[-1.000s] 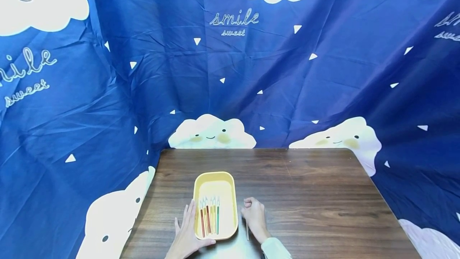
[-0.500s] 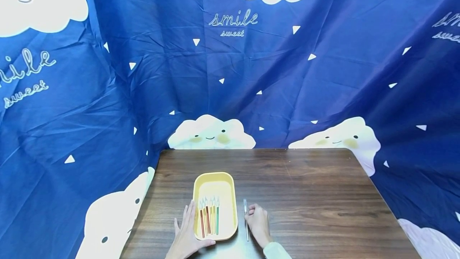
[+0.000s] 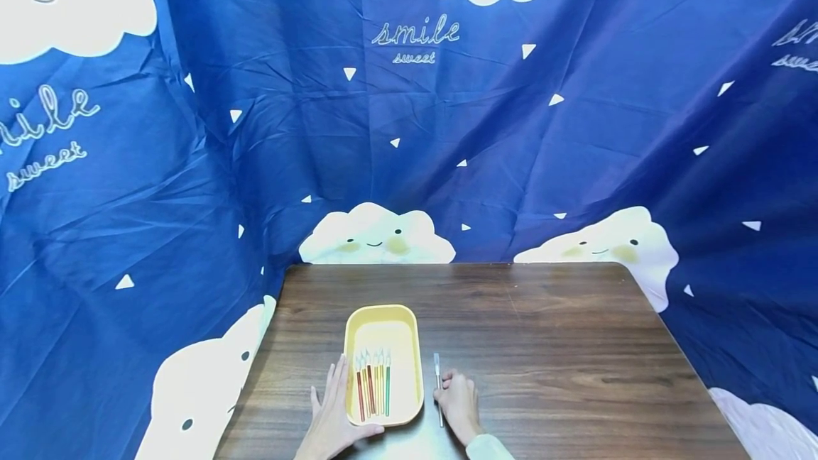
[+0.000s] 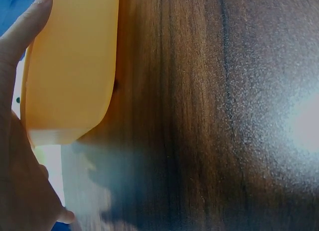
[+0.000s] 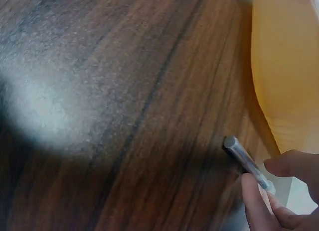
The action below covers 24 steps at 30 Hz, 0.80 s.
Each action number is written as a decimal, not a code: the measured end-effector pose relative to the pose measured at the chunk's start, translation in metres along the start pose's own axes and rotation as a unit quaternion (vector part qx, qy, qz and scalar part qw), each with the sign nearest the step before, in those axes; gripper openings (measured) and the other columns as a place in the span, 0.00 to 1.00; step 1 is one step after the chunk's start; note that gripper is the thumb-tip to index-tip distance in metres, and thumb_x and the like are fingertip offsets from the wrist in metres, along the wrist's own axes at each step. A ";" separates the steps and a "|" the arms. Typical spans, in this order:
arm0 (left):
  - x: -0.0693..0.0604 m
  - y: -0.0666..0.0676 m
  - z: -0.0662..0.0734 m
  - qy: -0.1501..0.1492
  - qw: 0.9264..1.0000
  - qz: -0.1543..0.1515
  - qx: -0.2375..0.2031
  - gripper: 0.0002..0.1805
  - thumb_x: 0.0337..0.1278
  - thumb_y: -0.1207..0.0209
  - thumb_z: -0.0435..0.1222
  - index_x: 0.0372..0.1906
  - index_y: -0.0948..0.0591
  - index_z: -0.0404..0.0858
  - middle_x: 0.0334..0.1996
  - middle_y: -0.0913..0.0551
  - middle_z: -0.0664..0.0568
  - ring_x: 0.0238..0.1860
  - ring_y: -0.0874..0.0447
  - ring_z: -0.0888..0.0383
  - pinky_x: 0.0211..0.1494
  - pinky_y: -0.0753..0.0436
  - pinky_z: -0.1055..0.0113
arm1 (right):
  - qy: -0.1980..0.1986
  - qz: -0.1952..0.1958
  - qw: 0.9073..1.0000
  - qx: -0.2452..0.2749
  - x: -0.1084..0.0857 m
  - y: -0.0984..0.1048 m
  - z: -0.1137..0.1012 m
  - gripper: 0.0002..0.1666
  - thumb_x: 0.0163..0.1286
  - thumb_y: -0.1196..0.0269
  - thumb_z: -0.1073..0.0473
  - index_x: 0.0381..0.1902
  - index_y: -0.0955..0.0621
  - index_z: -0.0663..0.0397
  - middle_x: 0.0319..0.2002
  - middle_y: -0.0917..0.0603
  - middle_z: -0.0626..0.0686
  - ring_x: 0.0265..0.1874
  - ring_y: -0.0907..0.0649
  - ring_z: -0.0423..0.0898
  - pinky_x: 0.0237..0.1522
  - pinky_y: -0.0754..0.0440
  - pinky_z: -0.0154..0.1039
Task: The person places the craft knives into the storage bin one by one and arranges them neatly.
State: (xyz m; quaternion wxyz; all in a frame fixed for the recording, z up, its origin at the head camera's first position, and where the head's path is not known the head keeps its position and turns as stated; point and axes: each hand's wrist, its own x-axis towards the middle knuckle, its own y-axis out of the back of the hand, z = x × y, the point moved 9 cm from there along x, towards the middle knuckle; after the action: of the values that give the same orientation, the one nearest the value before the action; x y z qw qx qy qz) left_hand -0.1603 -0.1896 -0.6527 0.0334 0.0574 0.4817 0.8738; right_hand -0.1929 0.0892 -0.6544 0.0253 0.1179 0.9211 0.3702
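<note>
A yellow tray (image 3: 353, 325) stands on the table. Inside its near part lie several slim pen-like sticks (image 3: 377, 389) with red, gold and green barrels and pale tips. My left hand (image 3: 329, 417) rests against the tray, straight fingers along its left side and thumb by the near edge. Right of the tray, a slim silver pen-like stick (image 3: 440, 414) with a pale tip lies roughly parallel to it. My right hand (image 3: 459, 403) pinches this stick between thumb and fingers, which the right wrist view shows on either side of the round-ended barrel (image 5: 244, 159).
The dark wooden table (image 3: 575, 360) extends far to the right and behind the tray. A blue cloth (image 3: 409, 112) printed with smiling clouds hangs behind and on both sides. Bright glare shows on the tabletop in both wrist views.
My right hand has moved slightly right and down along the silver stick, uncovering its pale tip. The left hand and tray have stayed in place.
</note>
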 end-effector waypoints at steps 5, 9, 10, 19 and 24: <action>0.000 -0.001 -0.001 0.001 1.000 -0.004 -0.003 0.83 0.28 0.24 0.75 0.85 0.53 0.37 0.83 0.47 0.37 0.81 0.50 0.28 0.68 0.54 0.14 | -0.016 -0.002 1.000 -0.007 -0.002 -0.005 0.003 0.17 0.45 0.22 0.72 0.35 0.14 0.59 0.26 0.13 0.47 0.27 0.13 0.50 0.34 0.15 0.50; 0.002 -0.004 -0.003 0.005 1.000 -0.012 -0.011 0.83 0.29 0.25 0.75 0.86 0.54 0.37 0.84 0.48 0.37 0.81 0.52 0.29 0.68 0.56 0.14 | -0.011 0.001 1.000 -0.012 -0.001 -0.009 0.006 0.17 0.45 0.22 0.72 0.35 0.14 0.58 0.27 0.12 0.47 0.28 0.12 0.51 0.33 0.14 0.50; 0.002 -0.004 -0.003 0.007 1.000 -0.014 -0.012 0.83 0.28 0.25 0.76 0.86 0.54 0.37 0.84 0.49 0.38 0.82 0.52 0.29 0.69 0.56 0.14 | -0.007 0.002 1.000 -0.014 0.000 -0.010 0.006 0.17 0.45 0.22 0.72 0.35 0.14 0.58 0.27 0.12 0.48 0.28 0.12 0.51 0.33 0.14 0.50; 0.004 -0.007 -0.007 0.008 1.000 -0.014 -0.005 0.84 0.28 0.26 0.77 0.86 0.54 0.37 0.85 0.51 0.39 0.82 0.53 0.29 0.68 0.56 0.14 | -0.001 0.002 1.000 -0.015 0.001 -0.009 0.003 0.17 0.45 0.23 0.72 0.35 0.14 0.59 0.26 0.12 0.48 0.28 0.12 0.51 0.33 0.14 0.51; 0.004 -0.008 -0.008 0.011 1.000 -0.017 -0.009 0.84 0.28 0.26 0.77 0.86 0.55 0.37 0.85 0.51 0.39 0.82 0.54 0.30 0.69 0.57 0.15 | 0.004 -0.002 1.000 -0.019 0.001 -0.006 -0.001 0.16 0.45 0.22 0.71 0.34 0.14 0.60 0.27 0.13 0.48 0.26 0.14 0.51 0.31 0.15 0.50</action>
State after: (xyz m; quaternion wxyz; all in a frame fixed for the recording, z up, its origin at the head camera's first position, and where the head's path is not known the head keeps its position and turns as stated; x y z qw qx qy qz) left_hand -0.1651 -0.1920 -0.6637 0.0430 0.0391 0.4755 0.8778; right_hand -0.1952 0.0843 -0.6576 0.0241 0.1141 0.9144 0.3876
